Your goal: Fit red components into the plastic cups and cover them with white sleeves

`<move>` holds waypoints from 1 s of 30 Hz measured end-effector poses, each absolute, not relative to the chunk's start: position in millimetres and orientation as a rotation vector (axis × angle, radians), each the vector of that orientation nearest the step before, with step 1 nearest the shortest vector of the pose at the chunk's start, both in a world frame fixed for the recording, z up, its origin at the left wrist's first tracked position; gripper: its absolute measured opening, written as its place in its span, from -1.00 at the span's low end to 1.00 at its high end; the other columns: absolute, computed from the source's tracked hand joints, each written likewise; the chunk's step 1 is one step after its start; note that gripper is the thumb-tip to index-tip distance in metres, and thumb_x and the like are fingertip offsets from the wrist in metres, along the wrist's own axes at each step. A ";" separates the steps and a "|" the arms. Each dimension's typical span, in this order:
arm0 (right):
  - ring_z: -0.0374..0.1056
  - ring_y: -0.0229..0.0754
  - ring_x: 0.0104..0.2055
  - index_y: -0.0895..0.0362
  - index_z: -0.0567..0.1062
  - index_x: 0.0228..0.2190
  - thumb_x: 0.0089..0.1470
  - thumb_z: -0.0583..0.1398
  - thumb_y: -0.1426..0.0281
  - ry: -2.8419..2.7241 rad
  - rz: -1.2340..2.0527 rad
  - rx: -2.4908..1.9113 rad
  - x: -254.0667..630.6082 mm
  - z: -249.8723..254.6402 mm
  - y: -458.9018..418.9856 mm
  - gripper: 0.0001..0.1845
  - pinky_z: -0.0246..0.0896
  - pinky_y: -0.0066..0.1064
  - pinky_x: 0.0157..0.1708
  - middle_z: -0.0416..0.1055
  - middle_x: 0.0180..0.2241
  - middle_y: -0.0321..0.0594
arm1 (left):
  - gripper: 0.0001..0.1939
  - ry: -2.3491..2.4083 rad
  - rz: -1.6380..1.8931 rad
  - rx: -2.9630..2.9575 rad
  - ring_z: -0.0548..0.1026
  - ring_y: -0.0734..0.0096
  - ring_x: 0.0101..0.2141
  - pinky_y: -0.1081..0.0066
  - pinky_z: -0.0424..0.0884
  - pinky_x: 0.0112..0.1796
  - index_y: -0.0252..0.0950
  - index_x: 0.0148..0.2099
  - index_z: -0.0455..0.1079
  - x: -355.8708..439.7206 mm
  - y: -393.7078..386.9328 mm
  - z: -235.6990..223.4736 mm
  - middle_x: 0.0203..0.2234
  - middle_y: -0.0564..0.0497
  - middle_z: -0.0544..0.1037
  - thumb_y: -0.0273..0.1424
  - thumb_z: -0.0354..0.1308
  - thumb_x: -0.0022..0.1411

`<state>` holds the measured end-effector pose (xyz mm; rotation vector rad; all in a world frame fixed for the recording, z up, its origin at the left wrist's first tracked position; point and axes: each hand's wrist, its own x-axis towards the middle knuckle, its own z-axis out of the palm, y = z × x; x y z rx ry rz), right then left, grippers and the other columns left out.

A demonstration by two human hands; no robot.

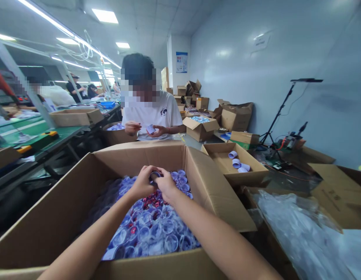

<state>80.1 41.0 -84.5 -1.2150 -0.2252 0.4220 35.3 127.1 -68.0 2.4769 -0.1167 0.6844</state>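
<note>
My left hand (143, 182) and my right hand (168, 185) meet over a large cardboard box (136, 157). Between them is a small round purple plastic cup (155, 176), its dark opening facing me. Fingers of both hands curl around its rim and hide most of it. Below, the box holds many lavender cups (143, 233), several wrapped in thin clear film. Small red pieces (157, 203) lie among the cups in the middle.
Across the box a person in a white shirt (168, 107) holds a similar cup (151, 129). To the right, a shallow box (218, 161) contains several lavender cups; nearer lies clear plastic film (300, 229). A tripod (281, 112) and a green-topped workbench (66, 134) flank the area.
</note>
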 end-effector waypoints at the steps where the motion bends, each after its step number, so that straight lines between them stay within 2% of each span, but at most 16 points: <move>1: 0.35 -0.25 -0.28 0.15 0.44 -0.34 -0.28 0.18 0.53 -0.244 0.439 -1.214 80.2 -85.8 41.5 -0.68 0.27 -0.41 -0.21 0.45 -0.36 -0.26 | -0.65 -0.095 0.692 2.466 0.36 0.27 -0.26 0.29 0.33 -0.21 -0.27 -0.30 0.29 34.5 126.9 -68.9 -0.36 0.01 0.45 -0.53 0.07 -0.28; 6: 0.35 -0.25 -0.27 0.14 0.44 -0.33 -0.20 0.11 0.51 -0.325 0.435 -1.302 76.1 -92.6 41.4 -0.72 0.25 -0.39 -0.18 0.44 -0.36 -0.27 | -0.65 0.000 0.760 2.431 0.36 0.30 -0.30 0.32 0.34 -0.24 -0.27 -0.32 0.26 30.5 123.7 -75.6 -0.39 0.03 0.42 -0.55 0.06 -0.31; 19: 0.35 -0.26 -0.26 0.15 0.42 -0.32 -0.33 0.01 0.69 -0.340 0.448 -1.287 72.7 -82.6 36.6 -0.53 0.28 -0.41 -0.17 0.41 -0.40 -0.32 | -0.67 0.062 0.780 2.426 0.36 0.26 -0.29 0.27 0.34 -0.22 -0.26 -0.35 0.25 27.7 118.4 -65.0 -0.41 0.02 0.41 -0.52 0.07 -0.32; 22: 0.35 -0.24 -0.27 0.13 0.42 -0.35 -0.27 0.11 0.65 -0.305 0.433 -1.317 73.9 -74.4 38.1 -0.64 0.28 -0.34 -0.13 0.40 -0.41 -0.32 | -0.63 0.052 0.646 2.345 0.38 0.23 -0.25 0.23 0.34 -0.17 -0.26 -0.30 0.27 29.1 121.4 -59.4 -0.36 0.01 0.41 -0.48 0.12 -0.31; 24: 0.35 -0.23 -0.29 0.12 0.42 -0.36 -0.22 0.20 0.57 -0.276 0.427 -1.316 80.6 -63.5 37.4 -0.72 0.29 -0.29 -0.13 0.40 -0.40 -0.30 | -0.52 0.025 0.527 2.183 0.40 0.21 -0.18 0.24 0.36 -0.15 -0.24 -0.16 0.25 30.7 127.4 -57.1 -0.23 -0.03 0.42 -0.41 0.17 -0.26; 27: 0.36 -0.26 -0.41 0.11 0.39 -0.33 -0.11 0.21 0.47 -0.149 0.458 -1.221 104.3 -46.5 21.6 -0.79 0.36 -0.28 -0.30 0.40 -0.37 -0.27 | -0.33 0.090 0.472 1.989 0.37 0.15 -0.05 0.24 0.40 -0.19 -0.14 0.06 0.11 36.6 147.5 -63.8 0.01 -0.09 0.31 -0.28 0.21 -0.15; 30: 0.37 -0.29 -0.44 0.12 0.36 -0.31 0.00 0.12 0.49 -0.038 0.383 -1.125 143.5 -39.0 -25.1 -0.86 0.36 -0.37 -0.41 0.39 -0.35 -0.25 | -0.39 0.180 0.442 2.117 0.32 0.03 0.01 0.23 0.42 -0.21 -0.16 -0.02 0.25 46.1 173.0 -84.9 -0.01 -0.12 0.35 -0.26 0.24 -0.21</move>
